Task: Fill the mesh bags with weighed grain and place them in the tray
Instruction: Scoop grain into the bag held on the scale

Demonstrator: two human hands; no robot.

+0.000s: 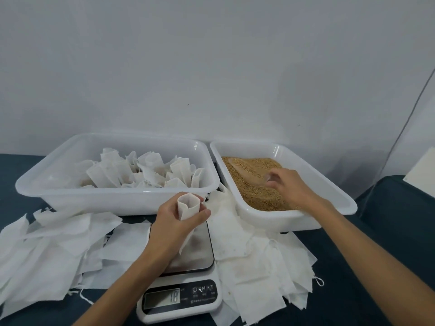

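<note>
that mesh bag (188, 207) looks super light and floppy, left hand (171, 228) pinching it open over the scale (188, 274), so grip near the mouth, while the right hand (288, 185) curls round a small cup in the grain (249, 175)

A plain pale grey-white wall (211, 62) is filling the upper half of the view, evenly lit, with soft shadow gathering toward its lower edge. A thin cable (409, 114) is seen slanting down the wall at far right. Below, a dark teal surface (348, 274) is being shown, and a pale flat board (421, 170) is leaning at the right edge.
</note>
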